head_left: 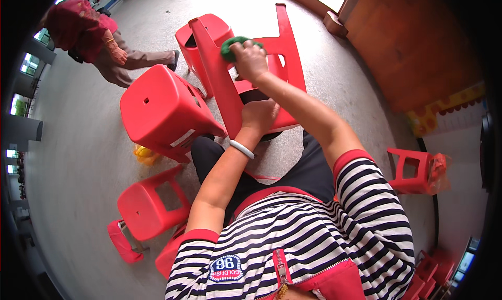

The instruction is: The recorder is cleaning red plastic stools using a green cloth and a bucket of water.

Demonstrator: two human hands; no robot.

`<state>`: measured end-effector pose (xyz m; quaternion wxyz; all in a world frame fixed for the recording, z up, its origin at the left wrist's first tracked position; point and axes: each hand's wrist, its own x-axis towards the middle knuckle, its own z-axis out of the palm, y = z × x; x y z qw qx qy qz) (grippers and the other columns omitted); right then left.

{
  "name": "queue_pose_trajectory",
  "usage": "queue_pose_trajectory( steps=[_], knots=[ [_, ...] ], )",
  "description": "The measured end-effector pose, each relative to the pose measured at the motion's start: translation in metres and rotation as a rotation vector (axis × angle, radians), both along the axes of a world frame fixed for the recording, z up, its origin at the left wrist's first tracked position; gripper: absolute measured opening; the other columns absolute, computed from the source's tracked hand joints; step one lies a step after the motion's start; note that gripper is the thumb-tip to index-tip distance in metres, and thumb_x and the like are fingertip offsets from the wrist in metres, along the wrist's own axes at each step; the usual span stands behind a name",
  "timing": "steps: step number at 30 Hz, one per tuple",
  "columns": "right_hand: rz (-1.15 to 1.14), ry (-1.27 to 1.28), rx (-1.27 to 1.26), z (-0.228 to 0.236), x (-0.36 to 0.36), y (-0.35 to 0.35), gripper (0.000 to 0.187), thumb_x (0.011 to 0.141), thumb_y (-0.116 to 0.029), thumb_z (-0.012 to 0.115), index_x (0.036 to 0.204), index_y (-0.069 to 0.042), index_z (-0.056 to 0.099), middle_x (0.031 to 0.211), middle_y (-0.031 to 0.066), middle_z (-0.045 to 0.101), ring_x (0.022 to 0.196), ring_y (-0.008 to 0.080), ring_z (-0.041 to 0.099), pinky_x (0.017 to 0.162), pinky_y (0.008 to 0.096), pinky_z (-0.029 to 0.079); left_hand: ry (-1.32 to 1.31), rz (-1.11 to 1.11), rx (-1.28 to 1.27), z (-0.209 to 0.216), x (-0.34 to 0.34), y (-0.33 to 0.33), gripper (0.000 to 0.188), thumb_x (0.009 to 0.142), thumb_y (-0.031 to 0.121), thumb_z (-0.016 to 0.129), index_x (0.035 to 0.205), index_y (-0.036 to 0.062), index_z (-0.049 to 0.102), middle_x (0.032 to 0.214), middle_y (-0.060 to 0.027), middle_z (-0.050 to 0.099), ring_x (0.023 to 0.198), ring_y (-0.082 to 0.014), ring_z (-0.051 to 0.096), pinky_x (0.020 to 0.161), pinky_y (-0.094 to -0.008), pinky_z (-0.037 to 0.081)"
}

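A red plastic stool [230, 102] lies tipped between my knees, its legs pointing away from me. My right hand [251, 62] is closed on a green scouring pad [228, 50] and presses it against the stool's left leg. Nearer to me, my left hand [260, 116], with a pale bangle on its wrist, grips the same stool around its frame by the seat end. The left fingertips are partly hidden. Just left of it stands another red stool [151, 104], upright, with a small square hole in its seat.
Behind the tipped stool is a further red stool [209, 25]. More red stools [149, 211] stand at the lower left, near a yellow plastic bag [145, 154]. At the right, a red stool [410, 169] is by the wall. Another person [86, 28] is at the upper left.
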<state>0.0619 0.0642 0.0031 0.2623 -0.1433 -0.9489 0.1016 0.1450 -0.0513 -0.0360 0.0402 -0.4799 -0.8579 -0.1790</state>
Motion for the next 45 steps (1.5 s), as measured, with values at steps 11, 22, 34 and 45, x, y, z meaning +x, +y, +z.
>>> queue_pose_trajectory(
  steps=[11, 22, 34, 45],
  knots=[
    [0.003, -0.017, -0.05, 0.024, -0.02, 0.013, 0.038, 0.083, -0.028, 0.074, 0.118, -0.02, 0.059, 0.111, 0.0142, 0.065, 0.1, 0.0343, 0.069, 0.081, 0.0477, 0.055, -0.025, -0.036, -0.009, 0.023, 0.007, -0.023, 0.042, 0.097, 0.045, 0.056, 0.069, 0.0151, 0.066, 0.059, -0.0116, 0.063, 0.057, -0.0309, 0.067, 0.048, -0.0444, 0.05],
    [0.088, -0.119, -0.099, 0.019, -0.031, 0.007, 0.083, 0.073, -0.043, 0.085, 0.143, -0.026, 0.044, 0.125, 0.0057, 0.064, 0.116, 0.0289, 0.063, 0.096, 0.0514, 0.046, -0.049, 0.017, 0.091, 0.019, 0.032, -0.028, 0.04, 0.096, 0.043, 0.059, 0.067, 0.0151, 0.062, 0.055, -0.0113, 0.059, 0.053, -0.0305, 0.064, 0.046, -0.0433, 0.047],
    [0.118, -0.117, -0.142, 0.011, -0.018, -0.005, 0.108, 0.069, -0.049, 0.085, 0.157, -0.023, 0.028, 0.144, 0.0141, 0.049, 0.136, 0.0356, 0.043, 0.108, 0.0528, 0.035, -0.065, 0.034, 0.117, 0.017, 0.03, -0.036, 0.039, 0.095, 0.04, 0.06, 0.066, 0.0141, 0.061, 0.055, -0.012, 0.058, 0.052, -0.0315, 0.063, 0.047, -0.0444, 0.047],
    [-0.103, -0.17, -0.269, 0.004, -0.054, 0.008, 0.099, 0.074, -0.056, 0.082, 0.152, -0.015, 0.036, 0.129, 0.0115, 0.065, 0.121, 0.027, 0.062, 0.098, 0.0502, 0.041, -0.085, 0.038, 0.153, 0.019, 0.029, -0.029, 0.04, 0.096, 0.041, 0.057, 0.069, 0.0134, 0.066, 0.059, -0.0129, 0.062, 0.055, -0.0321, 0.065, 0.049, -0.0455, 0.049]
  ],
)
